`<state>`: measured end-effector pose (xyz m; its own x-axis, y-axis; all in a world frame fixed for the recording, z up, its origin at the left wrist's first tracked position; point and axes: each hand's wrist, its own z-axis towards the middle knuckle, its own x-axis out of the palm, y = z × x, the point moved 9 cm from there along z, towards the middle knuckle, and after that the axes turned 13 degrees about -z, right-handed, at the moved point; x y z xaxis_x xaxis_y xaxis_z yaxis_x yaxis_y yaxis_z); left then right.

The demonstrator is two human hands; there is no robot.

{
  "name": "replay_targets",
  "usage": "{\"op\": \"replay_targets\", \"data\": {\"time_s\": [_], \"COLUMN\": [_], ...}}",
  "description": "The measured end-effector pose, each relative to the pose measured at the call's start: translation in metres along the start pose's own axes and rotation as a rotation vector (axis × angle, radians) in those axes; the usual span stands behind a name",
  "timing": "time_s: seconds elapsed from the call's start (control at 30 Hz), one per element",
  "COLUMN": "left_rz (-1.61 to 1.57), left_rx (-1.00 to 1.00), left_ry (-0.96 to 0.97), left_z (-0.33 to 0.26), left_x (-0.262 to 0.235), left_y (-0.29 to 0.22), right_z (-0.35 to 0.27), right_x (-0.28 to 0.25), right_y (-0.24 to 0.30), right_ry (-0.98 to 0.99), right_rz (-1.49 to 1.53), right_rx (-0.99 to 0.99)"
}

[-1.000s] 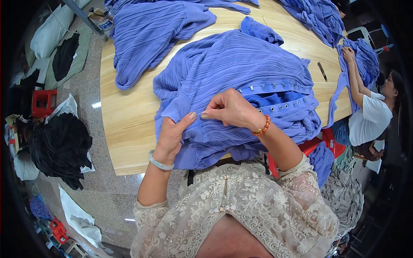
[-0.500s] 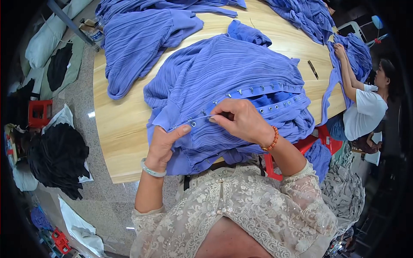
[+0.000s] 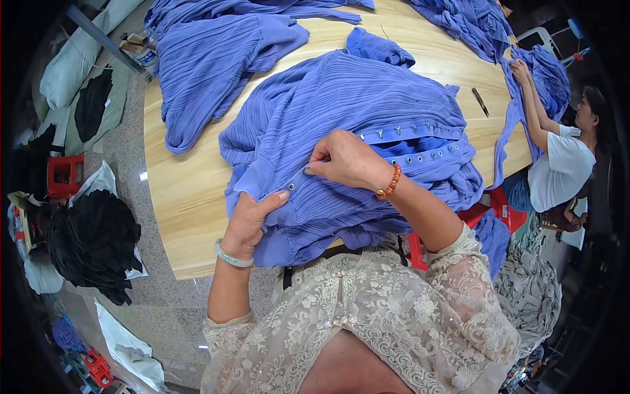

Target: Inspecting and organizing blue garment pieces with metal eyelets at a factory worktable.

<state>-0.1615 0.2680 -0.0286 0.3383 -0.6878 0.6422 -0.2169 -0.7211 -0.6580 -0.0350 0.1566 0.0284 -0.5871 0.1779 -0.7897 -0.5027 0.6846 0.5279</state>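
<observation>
Blue ribbed garment (image 3: 341, 92): heaped on the wooden table (image 3: 190, 217), directly before you; its front edge lies under both your hands
Left hand (image 3: 248, 220): thumb pressed on top of the cloth at the garment's left corner, just beside a metal eyelet (image 3: 291, 186); you appear to grip with fingers below
Right hand (image 3: 346, 161): thumb and forefinger pinched together on the edge of the eyelet band (image 3: 430, 156); remaining fingers curled in
Change at the bands: half a second ago you held the strip lifted, hooks showing between your hands; it has since come down flat over them; that stretch looks overlapped, a judgement only
Hook band (image 3: 397, 135): to the right of your right hand, hooks bare; a gap parts it from the eyelet band
Hidden: your left fingers, under cloth; band middles, behind your right hand; whether any hook sits through its eyelet, you cannot tell
Cut off: further blue cloth (image 3: 462, 29), at the top edge of view
</observation>
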Motion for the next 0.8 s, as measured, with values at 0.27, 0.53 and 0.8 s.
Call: {"op": "replay_targets", "data": {"time_s": [0.27,0.53,0.8], "left_rz": [0.019,0.008,0.026], "left_rx": [0.034,0.044,0.062], "left_ry": [-0.015,-0.036,-0.055], "left_z": [0.001,-0.005,-0.008], "left_x": [-0.004,-0.014,-0.014], "left_y": [-0.002,-0.002,-0.004], "right_z": [0.002,-0.039,-0.053], "right_x": [0.006,-0.001,-0.030], "right_y": [-0.004,-0.012,0.004], "right_ry": [0.061,0.015,-0.275], "right_rz": [-0.117,-0.078,-0.075], "right_rx": [0.056,-0.004,-0.187]}}
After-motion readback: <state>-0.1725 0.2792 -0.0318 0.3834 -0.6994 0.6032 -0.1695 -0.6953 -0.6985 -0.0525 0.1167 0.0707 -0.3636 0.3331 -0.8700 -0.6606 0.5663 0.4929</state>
